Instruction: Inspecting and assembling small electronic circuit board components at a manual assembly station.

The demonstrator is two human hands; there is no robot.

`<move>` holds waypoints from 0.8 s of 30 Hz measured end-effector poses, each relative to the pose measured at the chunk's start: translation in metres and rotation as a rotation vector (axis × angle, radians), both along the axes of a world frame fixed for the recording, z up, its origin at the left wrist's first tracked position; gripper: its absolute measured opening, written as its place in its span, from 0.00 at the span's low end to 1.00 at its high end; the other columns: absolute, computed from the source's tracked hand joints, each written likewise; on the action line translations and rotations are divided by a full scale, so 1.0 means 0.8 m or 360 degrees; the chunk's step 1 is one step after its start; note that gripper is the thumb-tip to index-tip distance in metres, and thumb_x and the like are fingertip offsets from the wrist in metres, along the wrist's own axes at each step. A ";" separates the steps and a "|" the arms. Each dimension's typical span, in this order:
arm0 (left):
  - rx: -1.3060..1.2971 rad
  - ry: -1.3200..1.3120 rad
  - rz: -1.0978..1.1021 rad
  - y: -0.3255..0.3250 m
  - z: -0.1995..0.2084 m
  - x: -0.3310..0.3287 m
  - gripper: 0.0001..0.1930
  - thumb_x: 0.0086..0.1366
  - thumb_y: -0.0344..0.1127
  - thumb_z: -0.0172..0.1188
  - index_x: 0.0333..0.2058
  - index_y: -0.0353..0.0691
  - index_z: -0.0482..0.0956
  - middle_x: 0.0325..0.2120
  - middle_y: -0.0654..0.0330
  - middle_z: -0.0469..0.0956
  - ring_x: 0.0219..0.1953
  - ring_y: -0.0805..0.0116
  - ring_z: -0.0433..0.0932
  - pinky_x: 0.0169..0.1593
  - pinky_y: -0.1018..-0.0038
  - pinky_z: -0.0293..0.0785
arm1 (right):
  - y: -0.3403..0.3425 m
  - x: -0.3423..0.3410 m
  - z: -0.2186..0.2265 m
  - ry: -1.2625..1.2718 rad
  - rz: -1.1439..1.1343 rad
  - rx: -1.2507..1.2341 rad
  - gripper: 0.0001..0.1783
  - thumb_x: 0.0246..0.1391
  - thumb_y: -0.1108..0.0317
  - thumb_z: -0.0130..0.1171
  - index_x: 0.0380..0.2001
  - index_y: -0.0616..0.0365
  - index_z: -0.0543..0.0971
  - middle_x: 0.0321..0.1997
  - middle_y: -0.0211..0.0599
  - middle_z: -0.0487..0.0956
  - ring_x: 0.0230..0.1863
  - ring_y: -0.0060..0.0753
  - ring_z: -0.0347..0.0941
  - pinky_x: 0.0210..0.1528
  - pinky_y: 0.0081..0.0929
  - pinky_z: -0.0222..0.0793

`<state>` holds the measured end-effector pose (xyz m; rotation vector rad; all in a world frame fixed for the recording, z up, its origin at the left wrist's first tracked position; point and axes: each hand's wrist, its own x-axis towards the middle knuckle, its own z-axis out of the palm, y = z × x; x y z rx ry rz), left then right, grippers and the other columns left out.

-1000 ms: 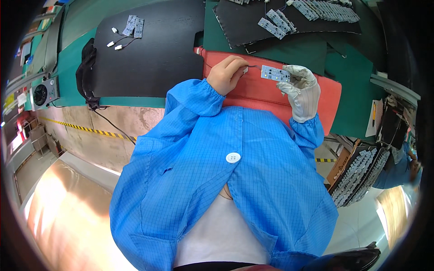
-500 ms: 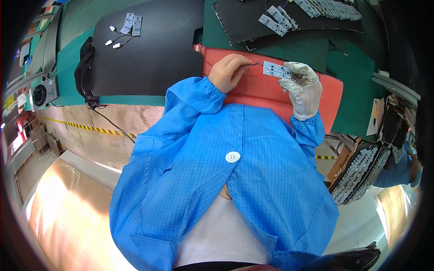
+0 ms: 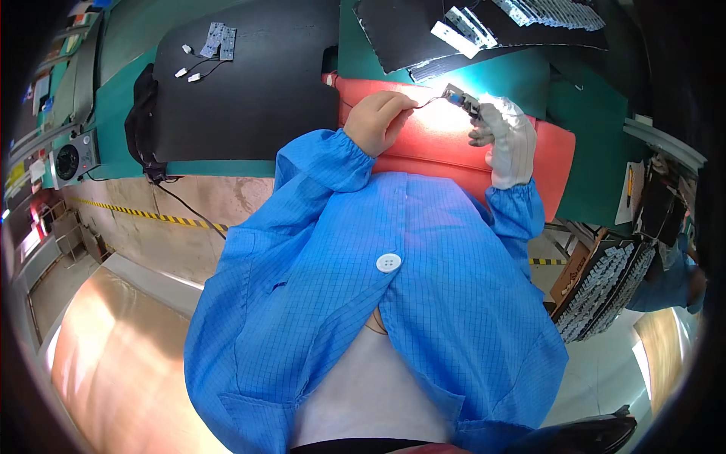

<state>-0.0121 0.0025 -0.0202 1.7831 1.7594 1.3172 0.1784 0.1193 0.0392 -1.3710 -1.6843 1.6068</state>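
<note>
Pinching a small circuit board (image 3: 459,98) in our gloved right hand (image 3: 505,140), we hold it just above the red pad (image 3: 446,147) on the table (image 3: 302,163). Our bare left hand (image 3: 382,121) is closed on the thin wire (image 3: 425,102) running from that board.

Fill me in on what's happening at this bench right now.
A person in a blue coat is working over a red mat. The bare left hand pinches a thin wire that runs to a small circuit strip, which the gloved right hand holds just above the mat. More strips lie on a black sheet beyond.
</note>
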 end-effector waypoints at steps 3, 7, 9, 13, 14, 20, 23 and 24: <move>0.0011 0.0103 0.0009 -0.003 0.002 -0.003 0.11 0.53 0.21 0.61 0.36 0.37 0.76 0.33 0.52 0.77 0.35 0.55 0.77 0.37 0.70 0.76 | 0.005 -0.002 -0.003 -0.0068 -0.0122 -0.0379 0.21 0.51 0.55 0.59 0.38 0.63 0.76 0.23 0.38 0.77 0.18 0.23 0.73 0.20 0.19 0.71; 0.0004 0.0067 0.0014 -0.003 0.001 -0.002 0.11 0.52 0.21 0.61 0.36 0.36 0.76 0.34 0.52 0.77 0.35 0.55 0.77 0.37 0.70 0.76 | 0.004 -0.004 -0.008 -0.0185 -0.0085 -0.0397 0.19 0.51 0.56 0.58 0.37 0.62 0.77 0.20 0.37 0.76 0.16 0.21 0.71 0.18 0.17 0.70; -0.0003 0.0027 0.0017 -0.003 0.002 -0.001 0.11 0.53 0.21 0.61 0.37 0.36 0.76 0.34 0.52 0.77 0.36 0.55 0.77 0.38 0.70 0.76 | 0.003 -0.003 -0.008 -0.0177 -0.0099 -0.0376 0.19 0.52 0.56 0.58 0.37 0.62 0.77 0.20 0.37 0.76 0.16 0.21 0.71 0.19 0.17 0.70; -0.0007 0.0030 0.0023 -0.005 0.000 0.001 0.12 0.53 0.21 0.61 0.37 0.36 0.76 0.34 0.52 0.77 0.36 0.56 0.78 0.38 0.71 0.76 | 0.006 -0.005 -0.003 -0.0189 -0.0062 -0.0260 0.18 0.53 0.57 0.56 0.36 0.63 0.77 0.21 0.36 0.76 0.17 0.22 0.72 0.19 0.17 0.70; 0.0000 0.0033 0.0022 -0.005 -0.001 0.001 0.12 0.53 0.21 0.61 0.37 0.36 0.76 0.34 0.52 0.77 0.36 0.56 0.78 0.38 0.71 0.76 | 0.006 -0.005 -0.003 -0.0214 -0.0049 -0.0224 0.18 0.54 0.57 0.56 0.36 0.64 0.76 0.22 0.36 0.77 0.17 0.22 0.73 0.20 0.17 0.71; -0.0023 -0.0032 0.0022 -0.003 0.003 0.003 0.10 0.54 0.21 0.61 0.37 0.35 0.77 0.35 0.53 0.77 0.37 0.59 0.78 0.40 0.71 0.75 | 0.006 -0.001 0.004 -0.0108 -0.0039 -0.0167 0.17 0.55 0.59 0.55 0.36 0.65 0.76 0.25 0.38 0.78 0.20 0.24 0.75 0.22 0.19 0.74; -0.0063 -0.0141 0.0050 0.000 0.012 0.008 0.09 0.54 0.23 0.61 0.35 0.35 0.77 0.34 0.53 0.77 0.36 0.57 0.77 0.40 0.70 0.75 | 0.006 -0.002 0.008 -0.0105 -0.0033 -0.0140 0.16 0.55 0.61 0.55 0.38 0.66 0.76 0.26 0.40 0.79 0.22 0.25 0.77 0.23 0.20 0.75; -0.0064 -0.0210 0.0068 0.003 0.013 0.010 0.08 0.53 0.25 0.62 0.34 0.36 0.77 0.33 0.53 0.77 0.36 0.56 0.77 0.39 0.69 0.75 | 0.004 0.003 -0.005 -0.0065 -0.0029 -0.0049 0.17 0.55 0.61 0.55 0.40 0.66 0.75 0.27 0.41 0.79 0.22 0.26 0.77 0.23 0.20 0.75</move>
